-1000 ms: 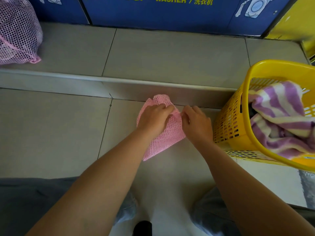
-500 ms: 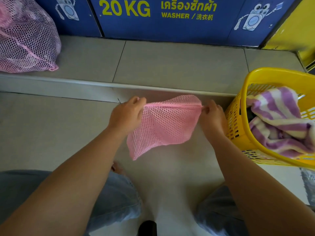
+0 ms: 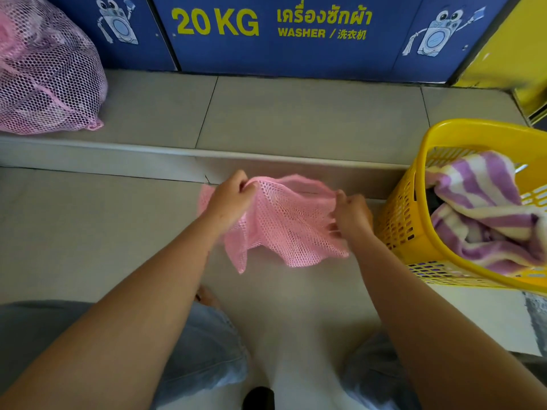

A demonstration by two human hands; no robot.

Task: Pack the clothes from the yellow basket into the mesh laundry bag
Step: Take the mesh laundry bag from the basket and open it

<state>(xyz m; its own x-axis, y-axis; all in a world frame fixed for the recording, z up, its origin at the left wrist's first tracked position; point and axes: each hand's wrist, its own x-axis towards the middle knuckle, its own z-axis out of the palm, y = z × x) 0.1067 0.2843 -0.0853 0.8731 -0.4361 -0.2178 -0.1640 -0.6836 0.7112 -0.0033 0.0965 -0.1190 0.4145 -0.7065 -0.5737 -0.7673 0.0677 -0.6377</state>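
The yellow basket (image 3: 396, 217) is sitting on the floor (image 3: 88, 232) at the person's right, keeping its purple-striped clothes (image 3: 479, 208) within reach; the empty pink mesh laundry bag (image 3: 284, 226) is hanging between the left hand (image 3: 231, 199) and right hand (image 3: 352, 214), fingers (image 3: 245, 186) pinching its rim, apparently spreading the mouth.

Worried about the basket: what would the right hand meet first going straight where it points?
Probably the step riser, beyond the mesh bag the right hand pinches; the yellow basket sits aside.
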